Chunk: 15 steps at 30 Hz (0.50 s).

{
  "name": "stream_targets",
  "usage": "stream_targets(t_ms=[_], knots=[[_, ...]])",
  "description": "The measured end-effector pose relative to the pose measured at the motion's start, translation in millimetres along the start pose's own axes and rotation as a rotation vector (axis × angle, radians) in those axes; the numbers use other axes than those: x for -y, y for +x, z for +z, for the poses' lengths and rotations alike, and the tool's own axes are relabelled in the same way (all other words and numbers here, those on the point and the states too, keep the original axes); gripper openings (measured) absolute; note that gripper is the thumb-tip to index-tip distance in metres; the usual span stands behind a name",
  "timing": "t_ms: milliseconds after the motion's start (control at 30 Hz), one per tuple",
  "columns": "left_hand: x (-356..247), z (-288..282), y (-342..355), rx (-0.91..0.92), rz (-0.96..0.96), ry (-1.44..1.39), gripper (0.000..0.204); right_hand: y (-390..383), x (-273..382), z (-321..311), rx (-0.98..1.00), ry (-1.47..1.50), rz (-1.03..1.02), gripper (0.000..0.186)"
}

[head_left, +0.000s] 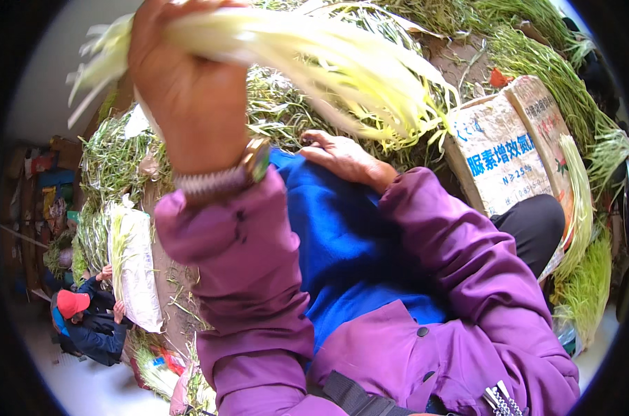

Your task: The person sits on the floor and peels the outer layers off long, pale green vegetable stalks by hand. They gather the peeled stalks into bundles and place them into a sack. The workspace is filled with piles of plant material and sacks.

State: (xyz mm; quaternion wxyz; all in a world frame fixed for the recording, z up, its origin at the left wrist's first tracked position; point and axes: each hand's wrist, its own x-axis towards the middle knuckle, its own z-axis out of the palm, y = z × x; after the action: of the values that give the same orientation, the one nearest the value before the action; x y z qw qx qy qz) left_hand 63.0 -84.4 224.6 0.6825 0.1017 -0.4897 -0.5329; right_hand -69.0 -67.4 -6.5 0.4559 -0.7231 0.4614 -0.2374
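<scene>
Head view, from the left: a co-worker in a red cap has both hands at a white sack, along which pale stalks lie. Next comes your left hand, raised near the upper edge and closed around a bundle of pale yellow-green stalks; your fingers are partly cut off by the frame. Your wristwatch sits just below that hand. The bundle sticks out on both sides of your fist, its long, blurred end fanning to the right above your lap. Your right hand lies partly open on the blue cloth over your lap, fingers loosely bent, below the bundle and apart from it. Further right stands a pale printed package, with more pale stalks beside it and a heap of green stalks behind.
</scene>
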Motion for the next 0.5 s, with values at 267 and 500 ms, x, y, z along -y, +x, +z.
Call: stream_targets(t_ms=[267, 500], knots=[[-57, -75, -128, -0.276, -0.084, -0.314, 0.017, -85, -128, 6, 0.525, -0.203, 0.266, 0.045], [-86, -137, -215, -0.467, -0.076, -0.341, 0.026, -143, -184, -72, 0.29, -0.558, 0.532, 0.036]])
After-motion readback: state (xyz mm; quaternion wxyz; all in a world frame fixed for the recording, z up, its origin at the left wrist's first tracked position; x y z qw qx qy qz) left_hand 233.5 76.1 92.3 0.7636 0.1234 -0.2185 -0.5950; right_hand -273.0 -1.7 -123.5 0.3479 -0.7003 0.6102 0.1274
